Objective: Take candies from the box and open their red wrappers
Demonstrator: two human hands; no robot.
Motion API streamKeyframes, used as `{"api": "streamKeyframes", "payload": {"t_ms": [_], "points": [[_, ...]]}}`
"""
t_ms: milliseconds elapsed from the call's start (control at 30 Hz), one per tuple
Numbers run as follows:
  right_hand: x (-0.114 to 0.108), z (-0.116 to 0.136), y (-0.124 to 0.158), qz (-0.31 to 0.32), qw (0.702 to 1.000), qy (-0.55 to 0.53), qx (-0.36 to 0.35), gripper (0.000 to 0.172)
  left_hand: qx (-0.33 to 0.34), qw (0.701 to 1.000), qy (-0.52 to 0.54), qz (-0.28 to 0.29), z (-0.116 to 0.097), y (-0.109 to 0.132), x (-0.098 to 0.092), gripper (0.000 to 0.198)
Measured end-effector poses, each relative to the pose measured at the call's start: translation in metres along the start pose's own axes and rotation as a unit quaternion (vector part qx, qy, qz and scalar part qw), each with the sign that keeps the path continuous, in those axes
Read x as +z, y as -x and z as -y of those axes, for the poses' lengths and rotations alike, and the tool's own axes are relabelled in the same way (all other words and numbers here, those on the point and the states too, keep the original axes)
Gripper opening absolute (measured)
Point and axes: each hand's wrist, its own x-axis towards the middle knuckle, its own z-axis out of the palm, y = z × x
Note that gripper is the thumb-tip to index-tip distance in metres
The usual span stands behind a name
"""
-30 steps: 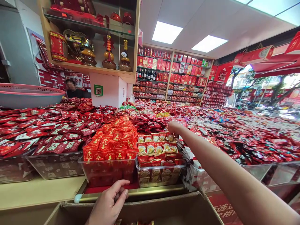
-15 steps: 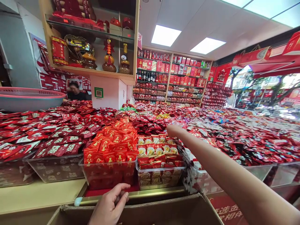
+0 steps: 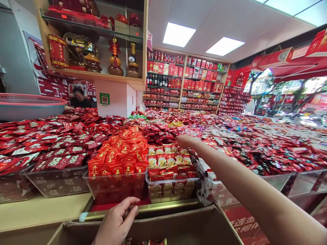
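My left hand [image 3: 116,217] is over the near edge of an open cardboard box [image 3: 178,223], fingers loosely curled in and thumb close to the index finger. Nothing shows in it. Inside the box, at the bottom of the view, are a few red-and-gold packets [image 3: 157,242]. My right arm stretches forward, and my right hand [image 3: 184,140] is at the back of a clear bin [image 3: 172,183] of red-and-gold durian packets [image 3: 167,159]. Its fingers are hidden behind the hand. Left of that bin stands another clear bin [image 3: 114,187] heaped with orange-red packets [image 3: 120,153].
Bins of maroon packets [image 3: 63,158] stand left, with a large heap of wrapped sweets [image 3: 276,146] right. A pink-rimmed basin [image 3: 30,107] sits far left. A display cabinet [image 3: 94,76] overhangs the counter; a person [image 3: 79,98] is behind. A gold rail [image 3: 143,210] borders the box.
The view has shifted slightly, and red-and-gold packets now show inside the cardboard box. My right hand has moved a little left over the durian packets. My left hand keeps its curled shape.
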Motion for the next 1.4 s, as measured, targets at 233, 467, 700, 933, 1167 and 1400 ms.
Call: {"api": "streamKeyframes", "payload": {"t_ms": [233,467,700,933,1167,1400], "points": [[0.006,-0.001,0.003,-0.002,0.998,0.013,0.059,0.032,0.006,1.000,-0.007,-0.005,0.001,-0.001,0.000,0.025],[0.008,-0.009,-0.001,-0.025,0.995,0.005,0.094,0.032,0.017,0.999,-0.028,-0.010,0.000,-0.001,0.000,0.022],[0.017,-0.011,-0.018,-0.022,0.994,-0.005,0.108,0.027,0.020,0.999,-0.034,-0.014,-0.004,0.000,-0.001,0.021],[0.013,-0.004,-0.018,-0.048,0.996,-0.021,0.075,0.028,0.021,0.999,-0.047,-0.013,-0.004,0.000,-0.002,0.020],[0.004,0.020,-0.013,-0.044,0.996,-0.068,-0.040,0.040,0.024,0.999,-0.039,-0.004,-0.003,-0.001,-0.002,0.020],[0.004,0.025,-0.003,-0.053,0.993,-0.075,-0.069,0.034,0.026,0.999,-0.038,-0.011,-0.004,0.000,-0.002,0.020]]}}
